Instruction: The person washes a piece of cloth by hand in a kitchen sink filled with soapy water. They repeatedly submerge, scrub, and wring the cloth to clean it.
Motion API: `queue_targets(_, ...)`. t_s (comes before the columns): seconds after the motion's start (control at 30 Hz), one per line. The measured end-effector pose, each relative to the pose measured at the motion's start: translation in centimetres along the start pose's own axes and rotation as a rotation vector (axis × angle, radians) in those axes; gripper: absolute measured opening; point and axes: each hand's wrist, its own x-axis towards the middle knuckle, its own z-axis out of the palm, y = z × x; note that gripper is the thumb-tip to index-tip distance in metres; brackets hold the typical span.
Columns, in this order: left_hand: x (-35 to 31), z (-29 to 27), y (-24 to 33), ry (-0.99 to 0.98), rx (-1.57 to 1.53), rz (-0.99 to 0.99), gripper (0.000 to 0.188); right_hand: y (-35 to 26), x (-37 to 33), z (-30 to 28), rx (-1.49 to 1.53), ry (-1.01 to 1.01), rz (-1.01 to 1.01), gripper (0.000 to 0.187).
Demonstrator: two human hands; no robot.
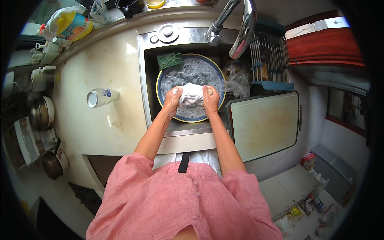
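Note:
Between my two hands a bunched white cloth (192, 94) is held above soapy water. My left hand (173, 100) grips its left end, and my right hand (211, 99) grips the right end; the fingers of both are curled into the fabric. Suds cling to my left hand. Under the cloth sits a round basin (159, 94) with a yellow rim and blue inner wall, holding grey, foamy water. A green scouring pad (169, 61) lies by the basin's upper left rim.
The basin stands in a steel sink (149, 80) beneath a chrome faucet (242, 34). Right of it are a crumpled clear plastic bag (238, 78), a wire rack (272, 56) and a pale cutting board (264, 126). A white bottle (103, 97) lies on the left counter (76, 116).

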Motion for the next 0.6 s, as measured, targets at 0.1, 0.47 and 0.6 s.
queue_targets(0.1, 1.3, -0.8, -1.3, 0.133, 0.029, 0.017, 0.02, -1.7, -1.5, 0.8, -0.007, -0.14, -0.186, 0.008)
queue_targets(0.47, -0.5, 2.0, -2.6, 0.106, -0.177, -0.031, 0.025, -2.0, -3.0, 4.3, -0.423, 0.021, -0.196, 0.029)
queue_targets(0.6, 4.5, -4.1, -6.1, -0.197, -0.432, -0.254, 0.026, -6.2, -6.9, 5.7, -0.361, -0.123, -0.359, 0.026)
